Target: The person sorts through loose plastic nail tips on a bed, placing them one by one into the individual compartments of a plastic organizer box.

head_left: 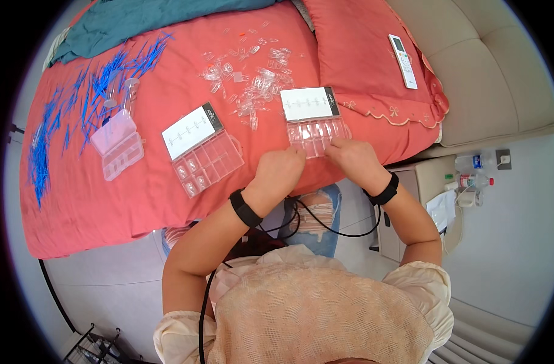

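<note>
An open clear plastic compartment box (319,132) lies on the red bedspread, a white printed card inside its raised lid. Clear false nail tips show in its far row of compartments. The curled fingers of my left hand (280,172) are at the near left corner of this box. At its near right part are the fingertips of my right hand (356,161). Whether either hand pinches something is hidden by the fingers. To the left sits a second open compartment box (218,157), with nail tips in its left compartments. Beyond both boxes spreads a loose pile of clear nail tips (263,84).
Many thin blue sticks (104,77) are scattered at the left, near clear tubes (130,93) and a small open plastic case (122,154). A white remote control (402,61) rests on a red pillow (359,50). Black cables (338,234) hang below my wrists. Bottles (472,181) stand at right.
</note>
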`<state>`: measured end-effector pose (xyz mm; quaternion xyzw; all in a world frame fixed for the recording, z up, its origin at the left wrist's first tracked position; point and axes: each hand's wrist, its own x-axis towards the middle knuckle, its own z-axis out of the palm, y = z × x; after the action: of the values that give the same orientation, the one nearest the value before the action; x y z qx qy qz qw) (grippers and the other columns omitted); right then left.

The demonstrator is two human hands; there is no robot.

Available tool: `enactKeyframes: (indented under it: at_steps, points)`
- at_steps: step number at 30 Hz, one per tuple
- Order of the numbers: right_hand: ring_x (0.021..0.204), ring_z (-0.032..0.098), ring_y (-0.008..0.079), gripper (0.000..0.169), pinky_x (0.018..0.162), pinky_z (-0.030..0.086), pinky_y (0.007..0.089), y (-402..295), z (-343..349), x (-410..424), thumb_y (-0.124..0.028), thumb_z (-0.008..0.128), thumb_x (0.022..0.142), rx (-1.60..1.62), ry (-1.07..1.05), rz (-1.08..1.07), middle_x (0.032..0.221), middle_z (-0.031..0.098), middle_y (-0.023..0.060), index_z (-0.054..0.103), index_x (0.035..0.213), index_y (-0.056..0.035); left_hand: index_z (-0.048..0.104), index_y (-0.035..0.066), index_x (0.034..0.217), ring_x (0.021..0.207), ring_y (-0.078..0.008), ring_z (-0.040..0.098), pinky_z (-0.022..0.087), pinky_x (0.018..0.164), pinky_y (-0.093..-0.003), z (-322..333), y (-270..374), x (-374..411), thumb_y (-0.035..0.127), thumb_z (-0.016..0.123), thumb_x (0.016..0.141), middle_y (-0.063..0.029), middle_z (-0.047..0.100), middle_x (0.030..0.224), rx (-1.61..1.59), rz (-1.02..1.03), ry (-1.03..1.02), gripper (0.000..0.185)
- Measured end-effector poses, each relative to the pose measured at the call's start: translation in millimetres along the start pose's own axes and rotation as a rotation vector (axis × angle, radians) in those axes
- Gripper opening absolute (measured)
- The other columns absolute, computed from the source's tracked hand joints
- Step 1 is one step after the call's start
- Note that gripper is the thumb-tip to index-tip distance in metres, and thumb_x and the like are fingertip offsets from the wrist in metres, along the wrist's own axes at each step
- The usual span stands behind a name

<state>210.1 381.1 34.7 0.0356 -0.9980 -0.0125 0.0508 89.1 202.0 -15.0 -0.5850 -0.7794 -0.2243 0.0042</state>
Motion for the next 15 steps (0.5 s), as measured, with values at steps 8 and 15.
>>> enactKeyframes:
  at_steps: [8, 15]
  points:
    - [0.073, 0.063, 0.0268, 0.008, 0.058, 0.05, 0.0385, 8, 4, 6, -0.017, 0.064, 0.082, 0.037, -0.046, 0.024, 0.082, 0.059, 0.0052, 0.064, 0.086, -0.0096, 0.059, 0.005, 0.081, 0.068, -0.0264, 0.067, 0.052, 0.055, -0.0376, 9, -3, 6, 0.008, 0.056, 0.08, -0.0111, 0.064, 0.074, 0.042, -0.011, 0.013, 0.004]
    - [0.077, 0.064, 0.028, 0.016, 0.062, 0.053, 0.0389, -3, 0, 42, -0.016, 0.063, 0.083, 0.073, -0.04, -0.006, 0.086, 0.061, 0.0065, 0.066, 0.098, -0.0102, 0.062, 0.005, 0.082, 0.066, -0.0246, 0.068, 0.053, 0.054, -0.0364, 6, -3, 1, 0.007, 0.056, 0.08, -0.0103, 0.065, 0.072, 0.049, 0.025, 0.071, 0.006]
